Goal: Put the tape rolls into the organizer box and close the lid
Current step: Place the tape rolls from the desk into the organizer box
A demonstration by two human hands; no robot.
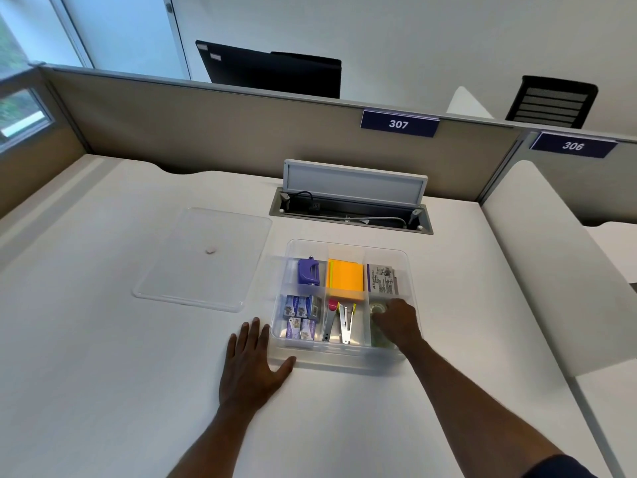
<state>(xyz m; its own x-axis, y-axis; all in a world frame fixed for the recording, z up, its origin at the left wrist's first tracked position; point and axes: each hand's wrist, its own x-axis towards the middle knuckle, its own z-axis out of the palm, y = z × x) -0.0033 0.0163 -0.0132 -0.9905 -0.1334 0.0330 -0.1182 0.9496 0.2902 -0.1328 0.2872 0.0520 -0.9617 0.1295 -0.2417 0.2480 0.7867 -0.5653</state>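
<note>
A clear plastic organizer box (pixel 344 355) stands open on the white desk, split into several compartments. In its near right compartment lie clear tape rolls: one (pixel 378 308) at the far end and another (pixel 381 339) nearer me, half hidden. My right hand (pixel 398 324) reaches into that compartment, fingers curled on the far roll. My left hand (pixel 253 360) lies flat on the desk with spread fingers, its thumb against the box's near left corner. The clear lid (pixel 203 258), with a small round knob, lies flat on the desk left of the box.
Other compartments hold a purple punch (pixel 310 272), orange sticky notes (pixel 346 279), staple boxes (pixel 301 315), staple removers (pixel 339 324) and a printed packet (pixel 384 279). An open cable hatch (pixel 351 208) sits behind the box. A cubicle partition runs along the back and right.
</note>
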